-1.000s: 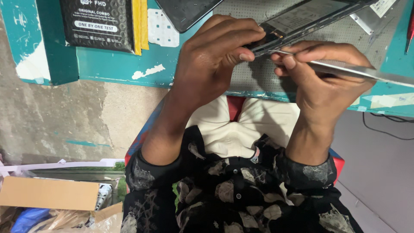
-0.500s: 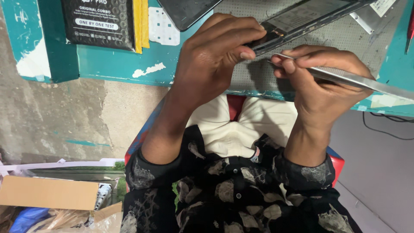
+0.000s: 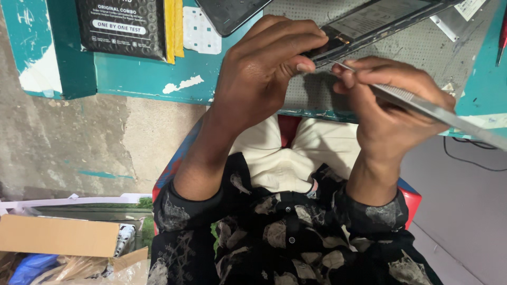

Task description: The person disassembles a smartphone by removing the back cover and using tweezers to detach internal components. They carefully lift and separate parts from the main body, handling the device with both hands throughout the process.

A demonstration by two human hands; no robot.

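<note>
My left hand (image 3: pixel 264 79) has its fingers curled shut round the near end of a thin dark phone screen assembly (image 3: pixel 369 21), which runs up and away to the right over the grey perforated mat (image 3: pixel 422 50) on the teal bench (image 3: pixel 148 79). My right hand (image 3: pixel 393 113) is closed in a pinch on a slim metal pry blade (image 3: pixel 438 108), and its tip meets the panel's near edge just beside my left fingertips (image 3: pixel 303 66).

I judge the panel to be light, stiff along its length but brittle: glass and a thin frame that would crack if bent, so the hold belongs on the long edges, not across the face. The blade looks smooth and springy, likely to skate off the edge if I lean on it. Whether the tip is in the seam or only against it I can't quite tell, as my fingers cover the spot.

Measured from the panel: a second dark phone (image 3: pixel 232 13) lies to its left, and further left a black packet (image 3: pixel 124 26) with a yellow strip. Beyond the panel's far end a small metal bracket (image 3: pixel 443 26) lies on the mat, and a red-handled tool (image 3: pixel 501 37) lies near the bench's right side. The bench edge falls just below my hands, over my lap, so there is little room toward me and more out over the mat.
</note>
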